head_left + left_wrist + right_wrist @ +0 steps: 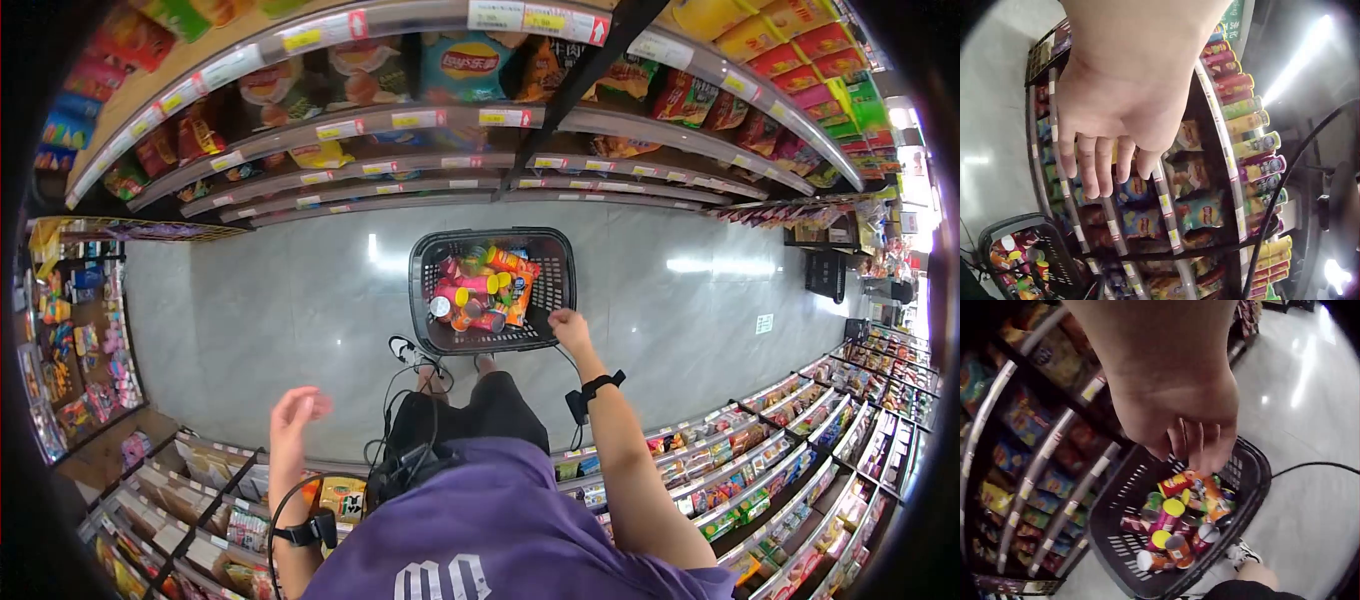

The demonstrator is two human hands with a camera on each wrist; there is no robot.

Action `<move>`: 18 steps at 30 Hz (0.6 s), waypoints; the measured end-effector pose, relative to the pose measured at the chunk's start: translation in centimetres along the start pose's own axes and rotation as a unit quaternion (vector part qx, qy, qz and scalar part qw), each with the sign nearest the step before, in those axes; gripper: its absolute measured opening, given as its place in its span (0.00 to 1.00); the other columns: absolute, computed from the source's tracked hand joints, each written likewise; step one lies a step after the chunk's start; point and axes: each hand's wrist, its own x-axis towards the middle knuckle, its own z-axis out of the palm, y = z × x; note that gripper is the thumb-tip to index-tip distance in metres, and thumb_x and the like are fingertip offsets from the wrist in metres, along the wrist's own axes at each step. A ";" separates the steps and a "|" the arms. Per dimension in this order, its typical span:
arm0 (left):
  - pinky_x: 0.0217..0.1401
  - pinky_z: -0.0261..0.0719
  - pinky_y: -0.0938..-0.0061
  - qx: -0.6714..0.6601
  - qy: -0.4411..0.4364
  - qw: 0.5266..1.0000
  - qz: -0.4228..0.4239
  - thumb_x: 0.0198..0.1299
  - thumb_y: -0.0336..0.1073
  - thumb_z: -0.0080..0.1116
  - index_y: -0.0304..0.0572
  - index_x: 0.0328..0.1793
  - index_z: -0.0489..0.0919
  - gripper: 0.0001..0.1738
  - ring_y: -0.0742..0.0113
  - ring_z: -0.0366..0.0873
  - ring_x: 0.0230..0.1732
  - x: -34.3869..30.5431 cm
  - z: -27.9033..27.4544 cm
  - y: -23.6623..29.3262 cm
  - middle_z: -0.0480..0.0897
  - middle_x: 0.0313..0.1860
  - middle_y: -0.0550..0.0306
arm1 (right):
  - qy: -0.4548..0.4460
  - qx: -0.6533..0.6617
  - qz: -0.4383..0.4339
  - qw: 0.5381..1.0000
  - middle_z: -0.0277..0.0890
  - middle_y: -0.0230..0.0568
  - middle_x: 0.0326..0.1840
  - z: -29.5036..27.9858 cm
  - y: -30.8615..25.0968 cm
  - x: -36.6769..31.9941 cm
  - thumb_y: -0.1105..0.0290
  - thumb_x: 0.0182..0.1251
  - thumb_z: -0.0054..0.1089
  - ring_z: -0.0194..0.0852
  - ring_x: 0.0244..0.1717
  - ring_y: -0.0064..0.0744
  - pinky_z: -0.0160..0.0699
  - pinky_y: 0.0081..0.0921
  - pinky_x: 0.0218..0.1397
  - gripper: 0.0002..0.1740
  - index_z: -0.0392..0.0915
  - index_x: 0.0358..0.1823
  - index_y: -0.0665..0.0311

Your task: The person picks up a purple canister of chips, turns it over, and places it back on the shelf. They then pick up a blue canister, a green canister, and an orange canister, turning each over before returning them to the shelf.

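Observation:
A black plastic shopping basket stands on the floor in front of the person's feet. Inside lie several snack cans, pink and orange with yellow or clear lids, and an orange snack bag. The right hand hangs over the basket's right side in the head view, its fingers loosely curled with nothing visible in them. In the right wrist view, that hand overlaps the basket's far rim. Off to the left, the left hand is raised in the air, holding nothing. Its fingers spread loosely in the left wrist view.
A long chip shelf runs along the far side of the aisle. Behind the person, low shelves hold packaged snacks. Another rack stands at the left end. A black cable runs near the left wrist. Stacked dark baskets stand far right.

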 end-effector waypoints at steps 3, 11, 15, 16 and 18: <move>0.57 0.83 0.68 0.019 -0.006 0.998 -0.060 0.76 0.42 0.61 0.37 0.60 0.84 0.16 0.64 0.88 0.47 0.8 1.8 -0.5 0.91 0.46 0.51 | -0.061 0.005 0.149 0.987 0.92 0.45 0.41 4.4 7.1 1.6 0.61 0.67 0.71 0.92 0.44 0.37 0.87 0.33 0.50 0.15 0.89 0.50 0.63; 0.55 0.86 0.66 0.075 0.029 0.985 -0.150 0.76 0.39 0.61 0.34 0.59 0.82 0.15 0.62 0.88 0.45 1.5 4.3 -4.4 0.89 0.44 0.50 | -0.015 -0.003 0.174 0.985 0.90 0.55 0.50 14.0 9.0 8.1 0.56 0.65 0.73 0.88 0.58 0.55 0.85 0.44 0.62 0.22 0.87 0.54 0.62; 0.55 0.87 0.64 0.093 0.030 0.978 -0.184 0.77 0.42 0.62 0.35 0.60 0.82 0.17 0.61 0.88 0.44 2.6 5.4 -4.9 0.88 0.44 0.51 | -0.003 0.017 0.181 0.983 0.87 0.65 0.52 19.0 11.0 12.5 0.51 0.66 0.69 0.86 0.58 0.65 0.84 0.53 0.61 0.30 0.79 0.61 0.66; 0.55 0.87 0.63 0.096 0.030 0.978 -0.183 0.77 0.43 0.62 0.35 0.60 0.82 0.18 0.61 0.88 0.44 3.1 5.9 -4.8 0.88 0.44 0.51 | -0.001 0.013 0.196 0.981 0.87 0.65 0.52 20.2 11.5 13.7 0.51 0.66 0.69 0.86 0.59 0.64 0.84 0.52 0.62 0.31 0.78 0.61 0.66; 0.55 0.86 0.63 0.101 0.041 0.978 -0.178 0.76 0.44 0.63 0.34 0.59 0.82 0.19 0.59 0.88 0.45 3.8 6.8 -4.6 0.88 0.43 0.49 | 0.000 0.006 0.227 0.974 0.88 0.65 0.52 23.2 13.3 15.5 0.51 0.66 0.70 0.85 0.61 0.61 0.84 0.50 0.63 0.32 0.77 0.62 0.66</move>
